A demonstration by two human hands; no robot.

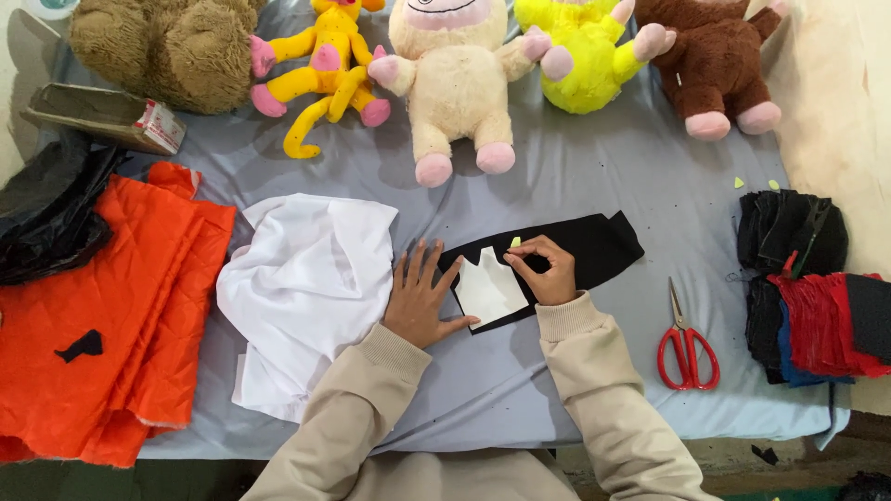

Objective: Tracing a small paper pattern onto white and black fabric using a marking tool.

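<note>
At the far left of the bench [594, 167], which is covered in grey-blue cloth, we see a black plastic bag [46, 218] and below it a spread of orange fabric [102, 315] with a small black cut-out [80, 347] lying on it. Above these sit a flat cardboard box [107, 116] and a tan plush toy [167, 46]. Next come a yellow-and-pink plush monkey [325, 65] along the back edge and, nearer us, a crumpled white cloth [306, 288].

In the middle, our left hand [419, 297] lies flat with its fingers spread open, pressing the edge of a white paper pattern [487, 292] that rests on a strip of black fabric [594, 246]. Just beside it, our right hand [548, 269] has its fingers pinched closed on a small yellow piece of chalk [515, 242] at the pattern's upper edge. Behind the hands sit a cream plush toy [455, 83] and a bright yellow plush toy [580, 56].

Further right, a brown plush toy [710, 60] sits at the back, and red-handled scissors [685, 341] lie shut on the bench, well apart from the hands. At the far right, stacks of cut black, red and blue fabric pieces [807, 288] overlap one another.
</note>
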